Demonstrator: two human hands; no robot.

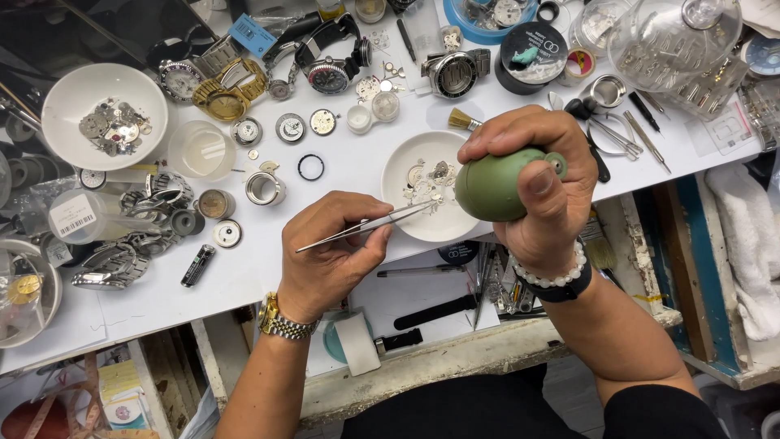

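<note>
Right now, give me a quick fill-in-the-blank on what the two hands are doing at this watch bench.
1. The left hand holds a pair of metal ____ whose tips reach over the small white dish.
2. The right hand grips a rubber blower bulb coloured ____.
3. The large white bowl of watch parts lies at the far ____ of the bench.
4. The right wrist wears a bracelet of white ____.

Missing words: tweezers; green; left; beads

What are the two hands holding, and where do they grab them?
The left hand pinches metal tweezers near their middle. The right hand wraps around the body of a green rubber blower.
</note>
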